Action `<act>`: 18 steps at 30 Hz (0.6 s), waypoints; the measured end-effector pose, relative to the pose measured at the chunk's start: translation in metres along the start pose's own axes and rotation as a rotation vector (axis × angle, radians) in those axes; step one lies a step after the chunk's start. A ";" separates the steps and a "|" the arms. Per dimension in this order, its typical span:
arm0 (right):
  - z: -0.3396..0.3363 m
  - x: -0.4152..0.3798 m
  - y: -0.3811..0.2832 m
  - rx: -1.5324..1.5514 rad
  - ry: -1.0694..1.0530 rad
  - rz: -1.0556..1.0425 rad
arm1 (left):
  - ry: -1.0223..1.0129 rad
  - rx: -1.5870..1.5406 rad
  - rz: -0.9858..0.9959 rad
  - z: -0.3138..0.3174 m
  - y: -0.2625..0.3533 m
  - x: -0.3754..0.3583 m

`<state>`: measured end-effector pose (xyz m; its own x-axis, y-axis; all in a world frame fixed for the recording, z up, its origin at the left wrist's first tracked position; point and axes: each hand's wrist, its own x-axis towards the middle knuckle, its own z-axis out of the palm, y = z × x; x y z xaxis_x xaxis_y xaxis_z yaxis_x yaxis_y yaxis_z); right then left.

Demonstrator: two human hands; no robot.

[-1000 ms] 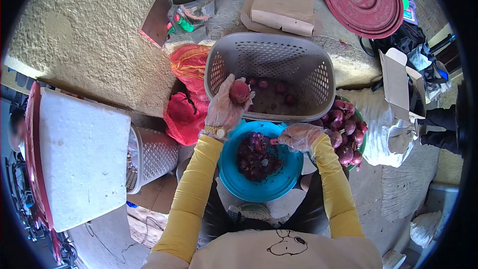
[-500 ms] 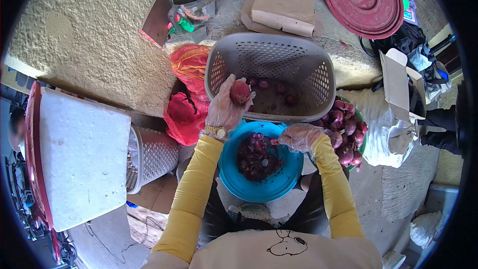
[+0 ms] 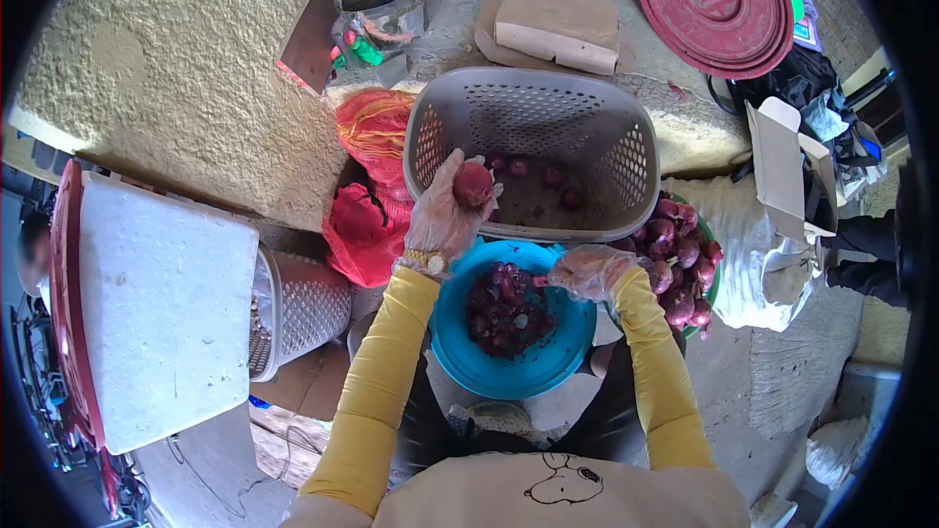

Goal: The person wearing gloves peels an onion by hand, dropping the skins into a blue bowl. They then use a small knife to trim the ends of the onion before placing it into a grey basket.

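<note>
A red onion (image 3: 473, 184) rests in my left hand (image 3: 442, 210), its fingers curled around it over the near left edge of the grey perforated basket (image 3: 533, 227). My right hand (image 3: 590, 272) is closed above the right rim of the blue basin (image 3: 455, 369). A small reddish end pokes out from its fingers; the rest of that object is hidden. Both hands wear clear plastic gloves. Dark red onion skins and scraps (image 3: 507, 318) lie in the basin. Several onions (image 3: 554, 175) sit on the basket's floor. More red onions (image 3: 683, 264) are heaped in a green container beside my right wrist.
Left of the basket lies a red mesh sack (image 3: 367, 220). Further left are a white foam board (image 3: 161, 303) and another perforated basket (image 3: 311, 305). Flattened cardboard (image 3: 558, 20) and a round red lid (image 3: 714, 0) lie on the ledge behind. An open carton (image 3: 782, 156) stands at right.
Almost nothing differs. The left hand with the onion has shifted very slightly, and the right hand stays at the basin's rim.
</note>
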<state>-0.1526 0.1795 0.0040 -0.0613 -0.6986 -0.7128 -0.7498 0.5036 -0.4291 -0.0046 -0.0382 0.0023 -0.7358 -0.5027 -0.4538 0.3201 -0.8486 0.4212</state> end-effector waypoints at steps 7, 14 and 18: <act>-0.010 -0.009 -0.011 -0.021 -0.060 0.049 | -0.044 0.091 0.033 -0.006 -0.001 0.002; 0.011 -0.003 0.061 0.426 0.058 -0.382 | -0.025 0.026 0.000 -0.007 0.000 0.004; -0.039 -0.063 0.017 0.373 0.067 -0.030 | -0.013 0.033 0.051 0.002 0.001 -0.005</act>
<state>-0.1873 0.2128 0.0633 -0.0951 -0.7413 -0.6644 -0.4612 0.6243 -0.6305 -0.0016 -0.0364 0.0071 -0.7267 -0.5427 -0.4212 0.3373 -0.8160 0.4695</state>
